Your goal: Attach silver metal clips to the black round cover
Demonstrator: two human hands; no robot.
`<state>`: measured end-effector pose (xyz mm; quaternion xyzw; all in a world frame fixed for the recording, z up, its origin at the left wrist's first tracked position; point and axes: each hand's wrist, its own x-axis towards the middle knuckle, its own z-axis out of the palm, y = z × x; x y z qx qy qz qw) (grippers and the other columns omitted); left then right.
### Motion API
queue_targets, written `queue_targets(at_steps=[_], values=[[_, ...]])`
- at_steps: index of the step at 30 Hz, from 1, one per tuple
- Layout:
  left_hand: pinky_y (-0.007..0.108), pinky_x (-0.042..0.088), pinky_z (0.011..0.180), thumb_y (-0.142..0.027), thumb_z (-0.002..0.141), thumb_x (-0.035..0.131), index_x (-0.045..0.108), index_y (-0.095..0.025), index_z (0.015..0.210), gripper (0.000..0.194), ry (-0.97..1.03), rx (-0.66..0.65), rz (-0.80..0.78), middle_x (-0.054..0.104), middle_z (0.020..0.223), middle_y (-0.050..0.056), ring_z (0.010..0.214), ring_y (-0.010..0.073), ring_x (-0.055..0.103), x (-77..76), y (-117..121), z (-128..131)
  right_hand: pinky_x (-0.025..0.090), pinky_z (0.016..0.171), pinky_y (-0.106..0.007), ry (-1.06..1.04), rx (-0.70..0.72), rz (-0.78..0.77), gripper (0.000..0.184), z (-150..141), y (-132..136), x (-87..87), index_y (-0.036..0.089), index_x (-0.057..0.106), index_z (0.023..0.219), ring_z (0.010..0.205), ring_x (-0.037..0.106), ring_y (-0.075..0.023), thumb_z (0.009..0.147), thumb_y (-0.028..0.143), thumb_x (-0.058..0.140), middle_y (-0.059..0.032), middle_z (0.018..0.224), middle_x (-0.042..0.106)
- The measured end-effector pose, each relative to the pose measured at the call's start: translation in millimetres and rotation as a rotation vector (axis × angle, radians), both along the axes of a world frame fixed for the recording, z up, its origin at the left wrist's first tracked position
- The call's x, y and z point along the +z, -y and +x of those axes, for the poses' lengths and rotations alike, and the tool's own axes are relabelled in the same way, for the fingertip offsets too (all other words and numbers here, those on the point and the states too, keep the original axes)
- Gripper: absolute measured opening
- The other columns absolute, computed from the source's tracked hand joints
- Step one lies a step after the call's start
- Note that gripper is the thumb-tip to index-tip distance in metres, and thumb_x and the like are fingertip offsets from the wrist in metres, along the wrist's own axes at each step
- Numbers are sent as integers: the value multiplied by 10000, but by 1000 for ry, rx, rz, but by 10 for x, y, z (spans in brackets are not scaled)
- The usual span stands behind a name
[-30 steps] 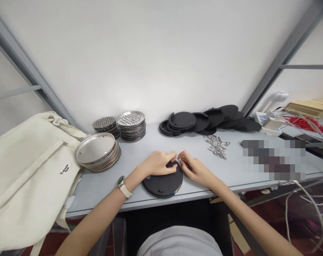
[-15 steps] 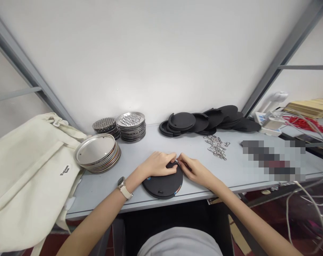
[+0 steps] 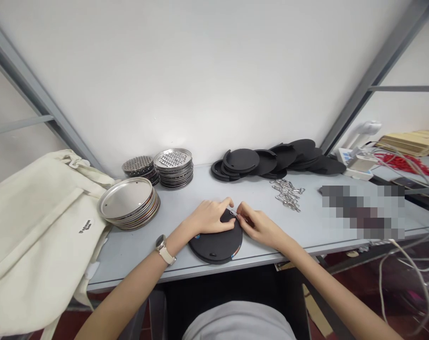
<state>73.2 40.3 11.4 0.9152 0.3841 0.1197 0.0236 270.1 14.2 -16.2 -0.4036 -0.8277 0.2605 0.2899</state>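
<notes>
A round black disc (image 3: 214,248) lies near the table's front edge, with a coloured strip showing along its lower right rim. My left hand (image 3: 210,218) holds the disc at its far side, thumb across the top and index finger bent over the far edge. At that edge sits a small silver snap hook (image 3: 233,213), partly hidden by fingers. My right hand (image 3: 255,224) pinches the snap hook between thumb and forefinger. Whether the hook passes through the disc cannot be made out.
Stacked metal grater discs (image 3: 173,160) and round metal plates (image 3: 127,198) stand at left beside a cream bag (image 3: 40,236). Black round covers (image 3: 242,160) lie along the wall. Loose snap hooks (image 3: 288,194) form a pile. Cables and red cords (image 3: 401,163) are at right.
My left index finger has lifted away from the right fingertips, and more of the snap hook shows between the hands. The disc has stayed in place.
</notes>
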Motion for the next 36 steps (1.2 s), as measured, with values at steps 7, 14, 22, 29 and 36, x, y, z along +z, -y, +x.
queue_targets(at_steps=[7, 14, 22, 29, 36], values=[[253, 367, 571, -389, 854, 477, 511, -216, 983, 218, -19, -43, 8, 645, 742, 3, 674, 191, 620, 25, 17, 4, 336, 536, -222, -2, -9, 0, 35, 9, -5, -9, 225, 389, 870, 521, 442, -112, 895, 248, 384, 48, 648, 479], [252, 374, 570, -380, 864, 465, 516, -213, 970, 203, -18, -60, 4, 640, 740, 5, 659, 185, 615, 22, 10, 1, 341, 539, -222, 36, -17, 14, 84, 12, -20, -45, 220, 403, 833, 526, 451, -111, 904, 256, 377, 33, 667, 513], [263, 365, 567, -399, 867, 456, 491, -211, 1035, 254, -19, -47, 14, 653, 723, 10, 670, 206, 632, 6, 10, -3, 329, 548, -224, 76, -26, 27, 115, 0, -29, -38, 220, 411, 842, 526, 462, -120, 926, 246, 338, 35, 643, 494], [260, 350, 558, -427, 874, 456, 501, -211, 1008, 258, 0, -53, -3, 646, 723, 2, 660, 193, 621, -9, -8, -13, 317, 546, -224, 83, -25, 38, 153, 10, -40, -67, 214, 428, 812, 519, 440, -111, 932, 256, 343, 40, 628, 467], [236, 325, 526, -411, 875, 472, 514, -205, 973, 232, 47, -76, -55, 588, 654, -22, 583, 151, 566, -13, -20, -20, 285, 524, -212, 84, -37, 39, 186, 17, -43, -65, 202, 427, 747, 497, 394, -91, 918, 246, 368, 54, 585, 424]])
